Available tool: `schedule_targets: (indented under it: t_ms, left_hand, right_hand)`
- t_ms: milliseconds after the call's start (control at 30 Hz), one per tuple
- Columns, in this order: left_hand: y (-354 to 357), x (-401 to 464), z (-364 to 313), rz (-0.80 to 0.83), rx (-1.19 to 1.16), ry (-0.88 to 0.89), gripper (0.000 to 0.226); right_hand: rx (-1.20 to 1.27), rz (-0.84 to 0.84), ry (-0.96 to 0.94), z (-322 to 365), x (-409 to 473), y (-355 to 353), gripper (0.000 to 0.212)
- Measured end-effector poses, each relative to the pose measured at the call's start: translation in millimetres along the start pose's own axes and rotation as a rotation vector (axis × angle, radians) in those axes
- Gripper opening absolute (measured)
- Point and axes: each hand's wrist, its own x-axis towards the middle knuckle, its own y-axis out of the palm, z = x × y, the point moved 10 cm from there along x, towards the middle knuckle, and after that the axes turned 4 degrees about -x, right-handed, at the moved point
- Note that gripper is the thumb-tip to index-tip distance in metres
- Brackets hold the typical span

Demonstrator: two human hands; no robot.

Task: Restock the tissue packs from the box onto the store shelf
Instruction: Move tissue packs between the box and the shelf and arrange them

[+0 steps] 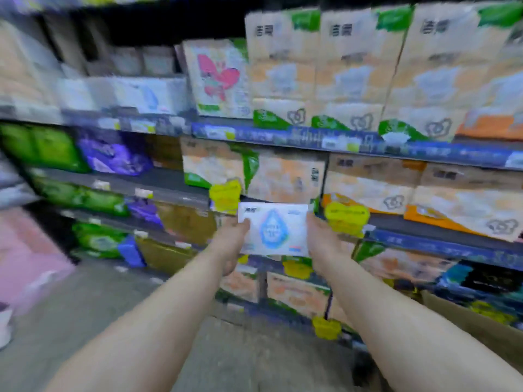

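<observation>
- Tissue pack (274, 229): white, blue droplet print, held up flat-face-on at mid-frame, in front of the store shelf (441, 240), apart from the shelf boards.
- Left hand (229, 244): grasping the pack's left edge, thumb laid over the front near the upper left corner, fingers behind.
- Right hand (321, 238): grasping the pack's right edge, thumb side toward the front; fingers hidden behind the pack.
- Both forearms stretched forward from the lower corners of the view.
- Directly behind the pack: beige packs with green corners (285, 176) on the middle tier; yellow tags (346, 217) hanging on the shelf edge to either side.
- Upper tier: tall beige bundles (353, 66), one pack with a pink butterfly (218, 76).
- Left bay: green packs (42, 147) and purple packs (113, 154).
- Cardboard box (469, 321) edge at lower right; contents not legible.
- Whole view motion-blurred; print unreadable.
</observation>
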Motion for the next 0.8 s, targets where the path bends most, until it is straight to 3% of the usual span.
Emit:
schedule_targets:
  t_ms: [67, 167, 267, 433, 533, 800]
  left_hand:
    - [-61, 3, -38, -0.066, -0.013, 0.063, 0.015]
    - [-136, 7, -86, -0.162, -0.032, 0.156, 0.020]
    - [-182, 9, -124, -0.212, -0.047, 0.221, 0.016]
    - [-234, 51, -167, -0.219, -0.114, 0.285, 0.015]
    - [-252, 91, -193, -0.205, -0.101, 0.287, 0.015]
    - [-326, 213, -264, -0.276, 0.194, 0.313, 0.020]
  right_hand:
    - [-0.059, 0.145, -0.090, 50, -16, 63, 0.072]
    - [-0.090, 0.291, -0.195, 115, -46, 141, 0.029]
    - [-0.140, 0.411, -0.292, 150, -50, 199, 0.016]
    - [-0.299, 0.435, -0.463, 201, -21, 265, 0.026]
    - [-0.286, 0.459, -0.469, 227, 13, 300, 0.025]
    - [-0.203, 0.443, -0.436, 291, 103, 404, 0.021]
